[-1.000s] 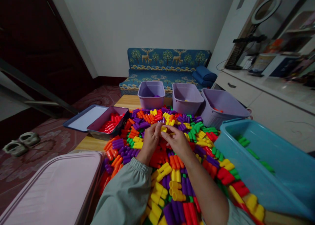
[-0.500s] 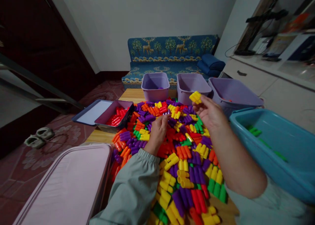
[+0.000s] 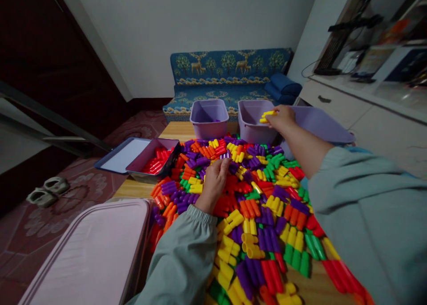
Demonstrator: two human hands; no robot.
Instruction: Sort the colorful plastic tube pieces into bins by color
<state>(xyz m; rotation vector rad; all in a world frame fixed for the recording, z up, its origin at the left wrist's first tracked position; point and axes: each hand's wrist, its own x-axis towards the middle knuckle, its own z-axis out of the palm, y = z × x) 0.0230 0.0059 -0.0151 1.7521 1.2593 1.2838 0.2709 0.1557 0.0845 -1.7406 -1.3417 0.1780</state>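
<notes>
My right hand (image 3: 283, 119) pinches a yellow plastic toy block (image 3: 267, 115) made of joined tubes, over the near right part of the middle lilac bin (image 3: 255, 131). Over the heap, my left hand (image 3: 214, 180) is closed, its thumb and fingers together on a purple toy block (image 3: 225, 155) that pokes out past the fingertips. Below both hands a wide pile of loose blocks (image 3: 250, 207) in red, orange, yellow, green and purple covers the wooden table (image 3: 182, 128).
Another lilac bin (image 3: 209, 129) with a little purple inside stands left; a third lilac bin (image 3: 320, 122) is partly behind my right arm. An open box (image 3: 151, 173) holds red blocks. A pale pink lid (image 3: 96, 247) lies front left. A patterned sofa (image 3: 227, 91) stands behind.
My right hand has moved forward with the yellow block, from above the heap to the middle lilac bin. My sleeve now hides the blue tub. The left hand stays nearly still.
</notes>
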